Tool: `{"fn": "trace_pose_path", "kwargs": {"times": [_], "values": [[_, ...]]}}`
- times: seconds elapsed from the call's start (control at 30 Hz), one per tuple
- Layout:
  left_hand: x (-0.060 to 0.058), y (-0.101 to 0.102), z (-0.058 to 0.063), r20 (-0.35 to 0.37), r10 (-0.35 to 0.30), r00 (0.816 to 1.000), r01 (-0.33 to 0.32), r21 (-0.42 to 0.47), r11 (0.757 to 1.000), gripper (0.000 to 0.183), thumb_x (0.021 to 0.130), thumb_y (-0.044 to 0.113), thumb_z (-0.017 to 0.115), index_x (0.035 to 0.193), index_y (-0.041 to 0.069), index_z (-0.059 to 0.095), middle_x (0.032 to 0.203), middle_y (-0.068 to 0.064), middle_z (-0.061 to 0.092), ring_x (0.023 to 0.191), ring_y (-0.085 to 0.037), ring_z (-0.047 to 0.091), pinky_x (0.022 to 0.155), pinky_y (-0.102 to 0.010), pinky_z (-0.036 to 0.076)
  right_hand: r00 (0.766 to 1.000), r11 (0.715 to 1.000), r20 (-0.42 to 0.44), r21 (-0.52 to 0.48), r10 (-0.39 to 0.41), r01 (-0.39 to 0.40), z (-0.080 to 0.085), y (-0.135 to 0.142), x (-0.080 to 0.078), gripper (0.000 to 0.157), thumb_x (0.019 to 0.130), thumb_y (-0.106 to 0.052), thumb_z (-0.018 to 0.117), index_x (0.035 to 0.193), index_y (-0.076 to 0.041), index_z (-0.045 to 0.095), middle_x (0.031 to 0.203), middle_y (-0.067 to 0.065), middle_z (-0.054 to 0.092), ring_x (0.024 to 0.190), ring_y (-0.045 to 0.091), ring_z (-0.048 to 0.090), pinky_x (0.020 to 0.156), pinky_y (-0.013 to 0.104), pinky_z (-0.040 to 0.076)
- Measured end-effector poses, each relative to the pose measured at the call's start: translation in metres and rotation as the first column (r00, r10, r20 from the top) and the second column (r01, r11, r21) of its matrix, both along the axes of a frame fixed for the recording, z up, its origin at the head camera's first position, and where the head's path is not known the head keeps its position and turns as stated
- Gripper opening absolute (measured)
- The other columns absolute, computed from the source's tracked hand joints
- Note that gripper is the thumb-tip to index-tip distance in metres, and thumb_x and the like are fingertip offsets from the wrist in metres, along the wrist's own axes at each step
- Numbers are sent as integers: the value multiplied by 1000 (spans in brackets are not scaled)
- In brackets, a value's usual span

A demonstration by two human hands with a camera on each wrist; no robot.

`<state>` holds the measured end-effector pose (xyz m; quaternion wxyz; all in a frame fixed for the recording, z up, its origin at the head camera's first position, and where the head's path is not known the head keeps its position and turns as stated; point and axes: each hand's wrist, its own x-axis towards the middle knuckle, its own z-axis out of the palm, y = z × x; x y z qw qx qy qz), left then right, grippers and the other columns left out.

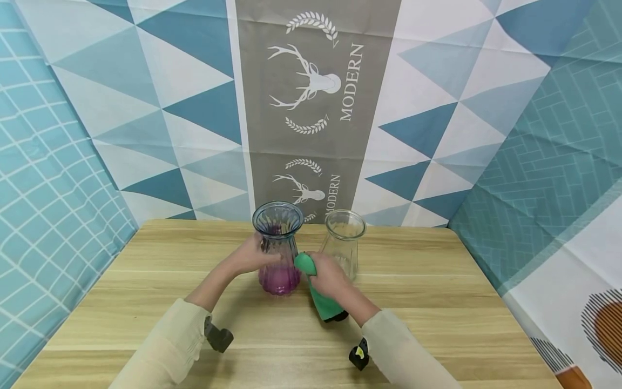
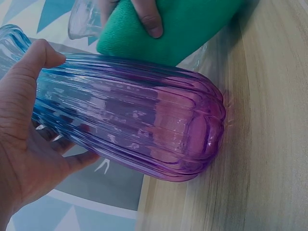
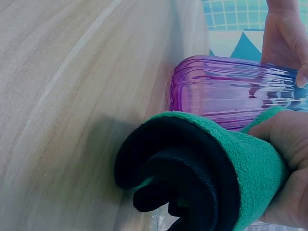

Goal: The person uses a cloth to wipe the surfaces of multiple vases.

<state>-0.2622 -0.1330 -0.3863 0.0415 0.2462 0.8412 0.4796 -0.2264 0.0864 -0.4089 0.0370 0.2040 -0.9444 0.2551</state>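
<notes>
A ribbed glass vase, blue at its flared rim and purple at the base, stands upright on the table. My left hand grips it round the side below the neck, with the thumb across the near face. My right hand holds a folded green towel with dark edging, its fingers curled round the cloth. The towel lies right along the vase's side in the left wrist view. In the right wrist view, the rolled layers of the towel hang in front of the purple base.
Behind my right hand stands a clear glass vase, partly hidden by the hand and towel. The wood-grain table reaches back to a patterned cloth wall. Dark cameras are strapped at both wrists.
</notes>
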Motion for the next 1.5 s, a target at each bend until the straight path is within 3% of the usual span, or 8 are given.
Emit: {"fn": "trace_pose_path", "kwargs": {"times": [0.2, 0.4, 0.57, 0.8, 1.0, 1.23, 1.5], "values": [[0, 0, 2, -7, -6, 1000, 6, 2, 1000, 65, 76, 15, 69, 132, 1, 40, 125, -21, 56, 119, -36, 52, 103, -49, 43, 1000, 1000, 19, 27, 7, -8, -3, 2, 1, 46, 75, 1, 64, 120, -6, 58, 91, 4, 63, 85, 18, 57, 73, 32, 51], [0, 2, 2, 0, -3, 1000, 3, 17, 1000, 70, 75, 15, 70, 135, 4, 35, 129, -20, 53, 122, -36, 50, 104, -50, 41, 999, 999, 43, -41, -10, 12, -2, 4, 3, 53, 75, 3, 62, 127, -5, 54, 99, 8, 63, 87, 20, 57, 75, 34, 52], [0, 0, 2, 4, 10, 1000, -10, 7, 1000, 73, 77, 16, 70, 138, 6, 32, 133, -21, 49, 127, -38, 45, 106, -53, 37, 999, 994, -5, -106, -39, 38, 1, 4, 4, 58, 77, 3, 61, 133, -5, 49, 114, 12, 62, 95, 24, 60, 81, 39, 54], [1, -1, 3, -35, 39, 999, -39, 11, 999, 75, 78, 29, 74, 140, 11, 35, 138, -18, 47, 131, -39, 40, 106, -57, 36, 987, 981, -129, -180, -94, 70, 12, 0, 2, 59, 76, 0, 62, 133, -7, 50, 116, 12, 62, 95, 25, 60, 79, 40, 54], [-1, 3, -1, -92, 101, 991, -95, 69, 993, 82, 74, 30, 79, 141, 15, 33, 141, -15, 41, 135, -37, 34, 109, -59, 29, 980, 969, -142, -224, -137, 104, 20, -4, 3, 59, 79, -2, 62, 135, -9, 48, 122, 12, 60, 100, 26, 60, 83, 42, 54], [-1, 6, 0, -120, 115, 986, -105, 90, 990, 74, 73, 19, 79, 136, 9, 40, 134, -17, 49, 130, -36, 41, 108, -57, 32, 979, 963, -155, -252, -136, 94, 21, -7, 3, 59, 77, -1, 63, 134, -9, 49, 123, 12, 60, 103, 26, 60, 85, 42, 53], [0, 6, 1, -125, 90, 988, -81, 78, 994, 65, 74, 19, 77, 130, 9, 47, 128, -16, 55, 125, -36, 47, 106, -56, 36, 985, 971, -138, -232, -100, 66, 20, -9, 2, 63, 76, 2, 64, 135, -8, 47, 127, 13, 58, 107, 28, 59, 89, 42, 52]]}}
